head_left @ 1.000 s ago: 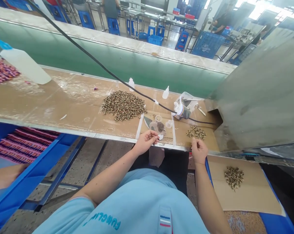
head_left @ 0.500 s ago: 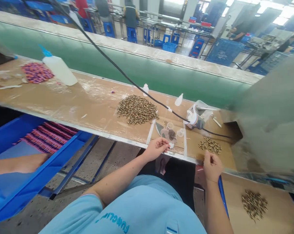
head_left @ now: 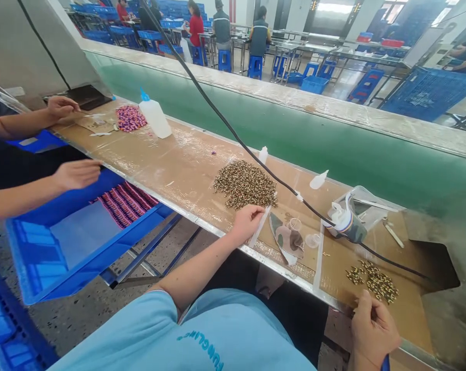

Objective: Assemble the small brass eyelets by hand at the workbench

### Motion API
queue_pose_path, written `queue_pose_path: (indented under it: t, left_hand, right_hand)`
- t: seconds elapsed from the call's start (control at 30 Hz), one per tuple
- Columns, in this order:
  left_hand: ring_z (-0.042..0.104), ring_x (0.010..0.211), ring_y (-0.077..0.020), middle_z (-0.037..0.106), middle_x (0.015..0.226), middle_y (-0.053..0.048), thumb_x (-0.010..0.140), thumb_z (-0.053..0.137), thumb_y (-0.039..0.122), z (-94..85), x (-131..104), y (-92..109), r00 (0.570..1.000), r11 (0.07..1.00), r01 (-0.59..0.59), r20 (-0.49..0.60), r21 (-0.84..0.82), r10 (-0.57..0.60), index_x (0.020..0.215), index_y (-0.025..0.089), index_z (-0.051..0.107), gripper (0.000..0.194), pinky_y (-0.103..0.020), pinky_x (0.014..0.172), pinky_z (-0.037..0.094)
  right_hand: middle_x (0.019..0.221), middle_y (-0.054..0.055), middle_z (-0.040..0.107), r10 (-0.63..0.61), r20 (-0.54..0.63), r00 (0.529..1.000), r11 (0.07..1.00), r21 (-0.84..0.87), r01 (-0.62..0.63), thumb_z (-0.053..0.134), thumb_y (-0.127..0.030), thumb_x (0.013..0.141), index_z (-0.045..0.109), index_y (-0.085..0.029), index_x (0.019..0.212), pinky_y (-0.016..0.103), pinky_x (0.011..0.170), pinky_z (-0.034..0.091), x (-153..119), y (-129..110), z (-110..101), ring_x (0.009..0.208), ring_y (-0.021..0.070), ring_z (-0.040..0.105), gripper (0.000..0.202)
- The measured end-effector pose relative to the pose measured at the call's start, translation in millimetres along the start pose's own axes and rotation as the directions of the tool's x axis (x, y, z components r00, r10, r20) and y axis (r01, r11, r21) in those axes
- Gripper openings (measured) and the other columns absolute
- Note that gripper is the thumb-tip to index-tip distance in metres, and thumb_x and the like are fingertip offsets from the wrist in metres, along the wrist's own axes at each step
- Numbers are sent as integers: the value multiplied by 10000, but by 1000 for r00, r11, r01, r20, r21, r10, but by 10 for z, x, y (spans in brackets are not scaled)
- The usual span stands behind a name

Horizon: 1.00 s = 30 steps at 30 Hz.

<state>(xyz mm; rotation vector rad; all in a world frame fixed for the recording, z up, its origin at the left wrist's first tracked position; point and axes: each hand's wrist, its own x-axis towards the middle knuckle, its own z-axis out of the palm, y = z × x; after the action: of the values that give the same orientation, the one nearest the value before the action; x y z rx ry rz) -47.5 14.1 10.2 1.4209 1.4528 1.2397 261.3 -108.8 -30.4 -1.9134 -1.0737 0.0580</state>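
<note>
My left hand (head_left: pixel 249 224) is closed in a pinch at the near edge of a large pile of small gold-and-black pieces (head_left: pixel 245 185); whatever lies between its fingertips is too small to make out. Just right of it, a camouflage-patterned cloth scrap (head_left: pixel 282 239) lies between white tape strips, with a small clear cup (head_left: pixel 295 224) on it and another clear cup (head_left: pixel 312 240) beside it. At the bench's front edge my right hand (head_left: pixel 374 322) is closed, thumb against fingers, by a smaller pile of similar pieces (head_left: pixel 374 281). Its contents are hidden.
A black cable (head_left: pixel 233 131) crosses over the bench. Behind are white nozzle bottles (head_left: pixel 318 180) and an open bag (head_left: pixel 345 216). Left stand a large bottle (head_left: pixel 155 118) and a pink-purple pile (head_left: pixel 130 118). A co-worker's hands (head_left: pixel 76 174) are above a blue bin (head_left: pixel 94 275).
The view has swung left, showing the co-worker's two hands. My left hand has moved from the cloth scrap to the large pile. My right hand stays closed near the small pile.
</note>
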Motion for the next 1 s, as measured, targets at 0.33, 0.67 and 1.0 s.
queue_pose_path:
  t: [0.33,0.67,1.0]
  left_hand:
    - [507,845,-207,528,776,-50,764,493,65,110,230,-63,987,913,-146,118,382,108,663,184,544,164,-349,810,421]
    - [533,747,-173,578,760,-29,801,514,190,97,107,7,999,978,-41,9,204,40,762,194,538,47,-306,737,423]
    - [596,672,-115,608,713,-4,674,700,319,456,-295,273,877,767,455,376,-452,-299,784,150,557,247,-269,706,491]
  right_hand:
    - [553,22,554,-80,27,996,993,-83,82,495,-561,806,578,-190,606,265,569,372,21,-148,14,559,147,494,430]
    - [554,11,546,-201,23,979,969,-142,202,531,-423,841,580,-181,630,240,553,362,-2,-96,32,539,123,481,326]
    - [527,-12,506,-251,15,968,956,-151,250,516,-376,858,560,-175,609,228,536,344,22,-180,45,511,100,435,323]
